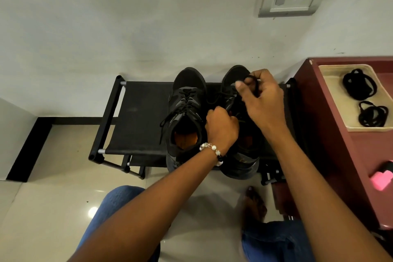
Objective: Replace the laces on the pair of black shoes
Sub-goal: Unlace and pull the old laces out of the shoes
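Standing at centre frame on the black fabric-topped metal rack (138, 112): the pair of black mesh running shoes, side by side and touching.

Left black shoe (187, 108), still fully laced, its loose black lace ends trailing down its left side. Pointing toe toward the upper edge of the frame, heel opening toward the bottom, long axis running near vertical; right black shoe (240, 134) lying parallel, toe up likewise.

Left hand (222, 126), curled tight, gripping the right shoe near its tongue, steadying it. Right hand (261, 100), raised over the toe, fingers and thumb pinching a loop of old black lace (252, 80) being drawn out of the eyelets.

Probably best: pulling one crossing at a time, straight away from the eyelets, keeping the shoe pinned flat so nothing snags.

Waiting at right, on the cream tray (331, 83) atop the maroon cabinet (319, 134): two coiled black replacement laces (359, 87).
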Available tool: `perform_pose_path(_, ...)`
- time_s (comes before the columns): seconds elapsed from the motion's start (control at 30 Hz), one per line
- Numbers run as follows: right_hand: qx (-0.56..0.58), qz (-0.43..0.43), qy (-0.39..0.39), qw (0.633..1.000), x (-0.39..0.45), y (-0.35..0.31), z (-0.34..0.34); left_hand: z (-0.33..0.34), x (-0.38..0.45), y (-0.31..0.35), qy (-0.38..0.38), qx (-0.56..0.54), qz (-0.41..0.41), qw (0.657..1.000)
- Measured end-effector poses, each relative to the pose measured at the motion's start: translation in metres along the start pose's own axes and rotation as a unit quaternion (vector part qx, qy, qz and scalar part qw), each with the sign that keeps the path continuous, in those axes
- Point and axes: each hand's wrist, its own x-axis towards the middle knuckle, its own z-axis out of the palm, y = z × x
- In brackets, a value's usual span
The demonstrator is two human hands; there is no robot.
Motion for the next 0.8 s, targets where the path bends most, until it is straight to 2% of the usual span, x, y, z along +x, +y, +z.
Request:
perform_pose_path(0.07,-0.156,-0.05,-0.008,0.986,-0.001,0.006,-0.002,0.0,0.0,0.0,0.0,0.0,0.004,1.0)
perform_pose_path(0.17,-0.344,-0.045,-0.095,0.933,-0.001,0.017,-0.003,0.001,0.001,-0.001,0.004,-0.003,0.005,1.0)
perform_pose_path(0.23,-0.396,-0.042,-0.124,0.909,-0.001,0.018,-0.002,0.001,0.001,-0.001,0.004,-0.005,0.004,1.0)
perform_pose_path(0.37,-0.441,-0.102,-0.079,0.888,-0.004,0.016,0.0,0.002,0.001,-0.002,0.001,-0.005,0.004,1.0)
perform_pose_path(0.47,-0.416,-0.114,-0.061,0.9,-0.004,0.018,0.003,0.002,0.002,-0.002,0.002,0.003,0.008,1.0)
perform_pose_path(0.53,-0.375,-0.096,-0.035,0.921,-0.003,0.02,0.003,0.002,0.002,-0.003,0.005,0.002,0.01,1.0)
perform_pose_path(0.63,-0.282,-0.021,0.007,0.959,-0.001,0.018,0.001,0.002,0.002,-0.002,0.006,0.001,0.012,1.0)
perform_pose_path(0.73,-0.186,0.072,0.035,0.979,-0.001,0.011,0.0,0.003,0.003,-0.004,0.009,0.005,0.013,1.0)
perform_pose_path(0.8,-0.059,0.138,0.083,0.985,0.002,0.006,-0.002,0.003,0.005,-0.006,0.008,0.005,0.01,1.0)
